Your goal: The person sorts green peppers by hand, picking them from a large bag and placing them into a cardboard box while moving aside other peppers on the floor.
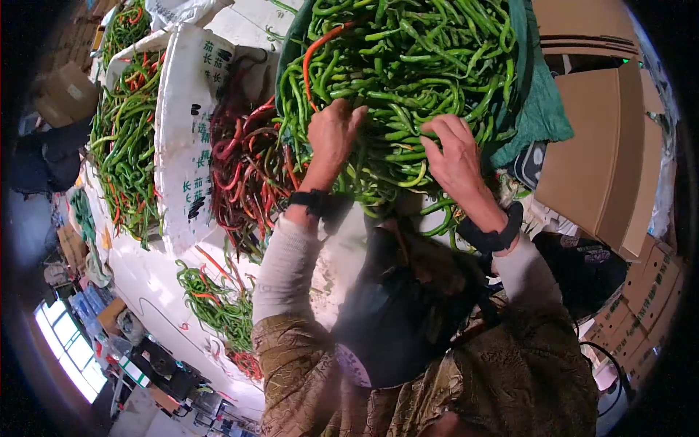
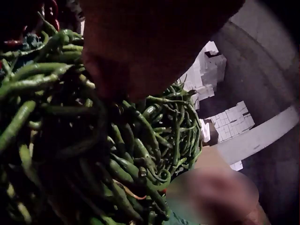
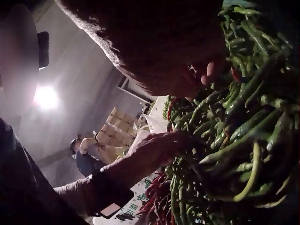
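Note:
A large heap of long green chili peppers (image 1: 408,65) fills a container lined with green cloth (image 1: 542,109). At its near left part my left hand (image 1: 333,138) reaches in with bent fingers, right by the lower end of a long red chili pepper (image 1: 313,69). The peppers and the hand itself hide those fingertips, so I cannot tell what they hold. My right hand (image 1: 457,156) touches the right part of the heap, thumb and forefinger apart over the green peppers. In the right wrist view, its fingertips (image 3: 210,70) show close above the pile.
Dark red peppers (image 1: 251,167) lie left of the container, beside a printed white sack (image 1: 186,138). Mixed green and red peppers (image 1: 127,156) fill another sack beyond. A smaller green pile (image 1: 218,302) lies nearer. Cardboard boxes (image 1: 582,153) stand at the right.

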`<move>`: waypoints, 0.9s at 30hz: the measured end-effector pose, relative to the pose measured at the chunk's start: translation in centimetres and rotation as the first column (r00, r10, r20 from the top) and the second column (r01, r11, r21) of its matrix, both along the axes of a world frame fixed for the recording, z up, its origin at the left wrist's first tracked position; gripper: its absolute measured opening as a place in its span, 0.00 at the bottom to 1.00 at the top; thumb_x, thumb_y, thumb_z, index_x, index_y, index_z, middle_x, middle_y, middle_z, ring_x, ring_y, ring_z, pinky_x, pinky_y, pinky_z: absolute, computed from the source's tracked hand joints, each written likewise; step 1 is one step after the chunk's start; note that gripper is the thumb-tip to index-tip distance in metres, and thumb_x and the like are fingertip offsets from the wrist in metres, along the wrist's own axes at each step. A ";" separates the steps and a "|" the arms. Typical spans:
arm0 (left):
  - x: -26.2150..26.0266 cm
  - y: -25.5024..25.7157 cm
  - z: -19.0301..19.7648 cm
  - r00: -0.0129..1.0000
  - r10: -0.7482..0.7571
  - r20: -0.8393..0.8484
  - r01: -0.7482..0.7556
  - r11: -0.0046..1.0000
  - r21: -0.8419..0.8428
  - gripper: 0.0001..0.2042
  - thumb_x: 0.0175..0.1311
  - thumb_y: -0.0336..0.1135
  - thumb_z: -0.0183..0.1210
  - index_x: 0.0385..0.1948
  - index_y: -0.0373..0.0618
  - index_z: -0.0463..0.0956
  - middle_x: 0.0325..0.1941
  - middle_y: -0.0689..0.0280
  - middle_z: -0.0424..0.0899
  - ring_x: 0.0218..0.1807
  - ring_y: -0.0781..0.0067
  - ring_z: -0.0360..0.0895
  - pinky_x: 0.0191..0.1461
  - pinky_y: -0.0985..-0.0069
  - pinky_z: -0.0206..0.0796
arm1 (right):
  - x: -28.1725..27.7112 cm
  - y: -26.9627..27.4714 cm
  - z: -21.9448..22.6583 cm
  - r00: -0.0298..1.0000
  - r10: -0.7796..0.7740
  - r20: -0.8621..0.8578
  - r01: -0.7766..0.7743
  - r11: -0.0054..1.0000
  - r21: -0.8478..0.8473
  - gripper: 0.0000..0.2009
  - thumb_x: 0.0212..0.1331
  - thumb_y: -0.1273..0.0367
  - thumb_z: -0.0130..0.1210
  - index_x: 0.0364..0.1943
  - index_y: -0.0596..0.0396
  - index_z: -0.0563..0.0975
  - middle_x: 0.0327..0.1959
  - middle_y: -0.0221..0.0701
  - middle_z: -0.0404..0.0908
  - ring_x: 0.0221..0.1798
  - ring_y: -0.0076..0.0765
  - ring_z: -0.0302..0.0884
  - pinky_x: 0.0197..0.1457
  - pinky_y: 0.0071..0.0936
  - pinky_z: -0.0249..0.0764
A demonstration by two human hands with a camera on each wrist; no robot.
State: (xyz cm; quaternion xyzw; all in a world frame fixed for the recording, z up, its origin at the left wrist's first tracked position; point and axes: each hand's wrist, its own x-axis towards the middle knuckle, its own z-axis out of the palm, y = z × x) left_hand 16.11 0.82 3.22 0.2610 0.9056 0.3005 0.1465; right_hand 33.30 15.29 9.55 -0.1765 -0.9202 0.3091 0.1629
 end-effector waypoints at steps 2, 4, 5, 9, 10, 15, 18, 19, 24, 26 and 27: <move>0.2 0.4 -0.5 1.000 -0.011 -0.010 0.009 0.982 -0.190 0.16 0.55 0.43 0.63 0.32 0.36 0.79 0.27 0.52 0.83 0.31 0.54 0.82 0.36 0.63 0.71 | -1.4 0.4 -1.5 0.999 0.035 0.007 -0.035 0.998 0.053 0.12 0.47 0.72 0.62 0.37 0.56 0.75 0.38 0.36 0.74 0.44 0.47 0.70 0.49 0.38 0.67; 0.6 0.6 -1.5 0.995 0.095 -0.001 -0.095 0.994 0.052 0.16 0.52 0.43 0.64 0.28 0.35 0.77 0.24 0.51 0.81 0.29 0.53 0.81 0.35 0.63 0.70 | -2.7 0.8 -2.7 0.996 0.063 0.063 -0.076 0.972 0.222 0.18 0.46 0.68 0.64 0.41 0.55 0.73 0.39 0.36 0.74 0.46 0.47 0.69 0.50 0.42 0.65; 1.0 0.4 -1.6 0.990 0.117 0.081 -0.121 0.992 0.046 0.16 0.50 0.41 0.64 0.27 0.35 0.76 0.23 0.54 0.80 0.27 0.60 0.79 0.35 0.66 0.69 | -2.9 1.1 -3.7 0.992 0.068 0.102 -0.091 0.966 0.243 0.21 0.45 0.64 0.65 0.44 0.54 0.71 0.39 0.36 0.74 0.47 0.46 0.69 0.49 0.44 0.63; 3.2 -2.9 1.9 0.950 0.075 0.303 -0.089 0.995 0.035 0.11 0.55 0.35 0.62 0.31 0.37 0.75 0.24 0.64 0.79 0.27 0.75 0.74 0.32 0.76 0.67 | -2.7 1.9 -5.2 0.974 -0.005 0.228 -0.037 0.983 0.181 0.19 0.47 0.64 0.63 0.43 0.54 0.72 0.39 0.35 0.74 0.46 0.44 0.68 0.46 0.42 0.61; 3.6 -4.2 3.2 0.907 0.077 0.415 -0.097 0.995 0.027 0.09 0.57 0.33 0.61 0.33 0.37 0.74 0.26 0.67 0.78 0.28 0.80 0.72 0.31 0.79 0.65 | -2.4 2.1 -5.1 0.973 -0.008 0.232 -0.035 0.983 0.179 0.19 0.47 0.64 0.63 0.43 0.54 0.72 0.39 0.35 0.74 0.46 0.44 0.68 0.46 0.42 0.61; 1.3 -9.8 11.5 0.685 0.015 0.728 -0.294 0.920 0.258 0.03 0.61 0.27 0.57 0.32 0.40 0.73 0.27 0.68 0.77 0.30 0.80 0.74 0.34 0.82 0.66 | -0.9 2.5 -4.7 0.963 0.126 0.240 -0.163 0.977 0.140 0.16 0.48 0.65 0.62 0.41 0.53 0.75 0.38 0.34 0.75 0.44 0.44 0.69 0.46 0.41 0.61; -0.8 -12.4 16.2 0.649 0.023 0.760 -0.382 0.874 0.300 0.04 0.58 0.28 0.58 0.32 0.43 0.73 0.26 0.71 0.76 0.28 0.83 0.71 0.31 0.85 0.59 | -0.2 1.8 -4.0 0.957 0.134 0.258 -0.167 0.980 0.108 0.16 0.46 0.65 0.61 0.41 0.52 0.75 0.38 0.33 0.75 0.45 0.42 0.69 0.47 0.41 0.61; -1.0 -12.9 17.5 0.662 0.030 0.749 -0.412 0.850 0.330 0.04 0.60 0.29 0.57 0.34 0.43 0.72 0.26 0.71 0.76 0.27 0.82 0.70 0.30 0.84 0.59 | 0.0 1.7 -3.7 0.957 0.127 0.260 -0.165 0.978 0.129 0.16 0.46 0.65 0.61 0.40 0.52 0.75 0.38 0.32 0.76 0.45 0.42 0.69 0.47 0.40 0.61; -7.8 -18.0 19.5 0.759 -0.197 0.620 -0.440 0.548 0.712 0.12 0.67 0.35 0.55 0.48 0.39 0.71 0.35 0.67 0.78 0.36 0.80 0.72 0.41 0.81 0.65 | 0.4 2.1 -3.4 0.972 0.104 0.213 -0.140 0.977 0.163 0.13 0.46 0.68 0.60 0.37 0.52 0.76 0.35 0.33 0.77 0.43 0.42 0.71 0.46 0.40 0.61; -12.6 -21.3 20.3 0.850 0.071 0.522 -0.476 0.528 0.703 0.14 0.68 0.37 0.55 0.49 0.37 0.71 0.42 0.62 0.80 0.41 0.77 0.72 0.47 0.78 0.66 | 0.9 2.6 -3.0 0.968 0.059 0.242 -0.107 0.976 0.187 0.10 0.47 0.70 0.60 0.35 0.52 0.76 0.32 0.33 0.78 0.39 0.42 0.72 0.45 0.40 0.62; -14.2 -22.0 21.4 0.694 -0.271 0.667 -0.579 0.341 0.741 0.16 0.68 0.38 0.56 0.49 0.35 0.70 0.46 0.58 0.80 0.42 0.73 0.76 0.47 0.76 0.69 | 1.2 3.0 -2.4 0.972 0.055 0.228 -0.105 0.971 0.213 0.06 0.47 0.70 0.59 0.31 0.51 0.77 0.30 0.32 0.78 0.37 0.41 0.72 0.44 0.39 0.62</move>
